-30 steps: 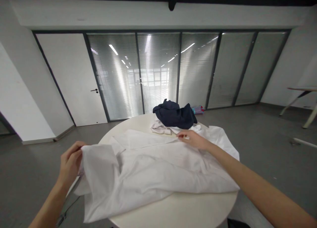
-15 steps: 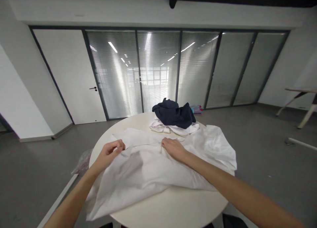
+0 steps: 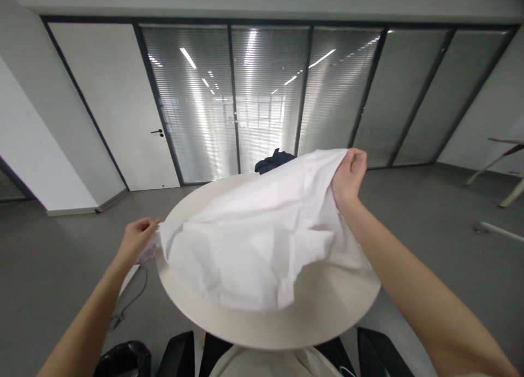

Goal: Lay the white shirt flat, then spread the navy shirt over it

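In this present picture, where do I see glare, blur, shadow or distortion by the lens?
Head view: bright streaks on the glass panels; head view: the white cloth is pale and soft, its lower edge blurred; head view: faint shadow on the table; head view: the door leans, probably wide-lens distortion.

One left hand (image 3: 137, 238) and one right hand (image 3: 350, 178), two in total, share the scene with one white garment (image 3: 262, 219), one visible navy cloth bundle (image 3: 273, 162) and one round table (image 3: 262, 330). Five glass panels (image 3: 268, 82), one white door (image 3: 106, 104) and one lever handle (image 3: 157, 132) are counted, plus one black bin bag (image 3: 133, 351), one cable (image 3: 140, 294) and part of one second table (image 3: 501, 141).
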Available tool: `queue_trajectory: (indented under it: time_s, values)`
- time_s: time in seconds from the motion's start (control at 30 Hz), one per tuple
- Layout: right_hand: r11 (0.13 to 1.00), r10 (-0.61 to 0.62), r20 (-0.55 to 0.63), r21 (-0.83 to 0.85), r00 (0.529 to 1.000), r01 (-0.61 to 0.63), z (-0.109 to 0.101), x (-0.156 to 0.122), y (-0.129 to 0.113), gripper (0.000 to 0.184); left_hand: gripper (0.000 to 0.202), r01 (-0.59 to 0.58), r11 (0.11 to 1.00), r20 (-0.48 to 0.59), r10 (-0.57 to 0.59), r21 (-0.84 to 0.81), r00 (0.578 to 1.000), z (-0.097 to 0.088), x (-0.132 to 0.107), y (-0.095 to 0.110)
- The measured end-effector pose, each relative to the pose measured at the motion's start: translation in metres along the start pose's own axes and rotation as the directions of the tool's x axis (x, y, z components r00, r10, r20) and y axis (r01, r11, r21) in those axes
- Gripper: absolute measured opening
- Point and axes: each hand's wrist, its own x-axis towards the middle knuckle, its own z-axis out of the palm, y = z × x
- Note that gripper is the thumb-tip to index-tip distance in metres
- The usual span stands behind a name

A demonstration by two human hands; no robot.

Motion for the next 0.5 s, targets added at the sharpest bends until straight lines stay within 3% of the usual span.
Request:
queue_trajectory:
  time_s: [0.03, 0.1, 0.17, 0.2, 0.27, 0.3, 0.33, 0.37, 0.43, 0.5]
  values:
    - [0.999, 0.004, 0.002, 0.032, 1.000, -0.004, 0.001, 0.002, -0.006, 0.022, 0.047, 0.008, 0.997, 0.016, -0.010, 0.076, 1.000, 0.006, -0.001, 0.008]
    - [0.995, -0.003, 0.036, 0.095, 0.999, -0.001, 0.008, -0.001, -0.020, 0.024, 0.051, -0.088, 0.985, 0.049, 0.082, 0.150, 0.995, 0.018, -0.004, 0.035]
    - [0.988, -0.028, 0.085, 0.152, 0.996, 0.015, 0.021, -0.013, -0.039, 0.027, 0.061, -0.216, 0.976, 0.130, 0.211, 0.032, 0.969, 0.033, -0.012, 0.072]
    - [0.985, -0.041, 0.116, 0.174, 0.992, 0.021, 0.028, -0.022, -0.050, 0.029, 0.071, -0.269, 0.960, 0.225, 0.280, -0.079, 0.933, 0.043, -0.018, 0.092]
    - [0.979, -0.057, 0.200, 0.202, 0.978, 0.016, 0.041, -0.046, -0.076, 0.036, 0.103, -0.320, 0.913, 0.413, 0.400, -0.252, 0.818, 0.070, -0.033, 0.131]
    - [0.976, -0.062, 0.265, 0.218, 0.962, 0.002, 0.046, -0.059, -0.090, 0.040, 0.111, -0.326, 0.898, 0.445, 0.431, -0.295, 0.785, 0.085, -0.042, 0.148]
    - [0.968, -0.065, 0.348, 0.249, 0.935, -0.025, 0.048, -0.071, -0.103, 0.043, 0.108, -0.331, 0.891, 0.436, 0.443, -0.310, 0.783, 0.101, -0.049, 0.161]
    - [0.951, -0.084, 0.455, 0.301, 0.886, -0.065, 0.048, -0.083, -0.114, 0.045, 0.093, -0.334, 0.889, 0.403, 0.443, -0.313, 0.801, 0.116, -0.055, 0.171]
    - [0.888, -0.193, 0.665, 0.431, 0.721, -0.160, 0.040, -0.099, -0.127, 0.046, 0.059, -0.325, 0.875, 0.310, 0.440, -0.359, 0.843, 0.138, -0.060, 0.179]
    - [0.832, -0.316, 0.754, 0.512, 0.576, -0.214, 0.024, -0.106, -0.124, 0.054, 0.036, -0.313, 0.850, 0.166, 0.412, -0.423, 0.896, 0.147, -0.054, 0.178]
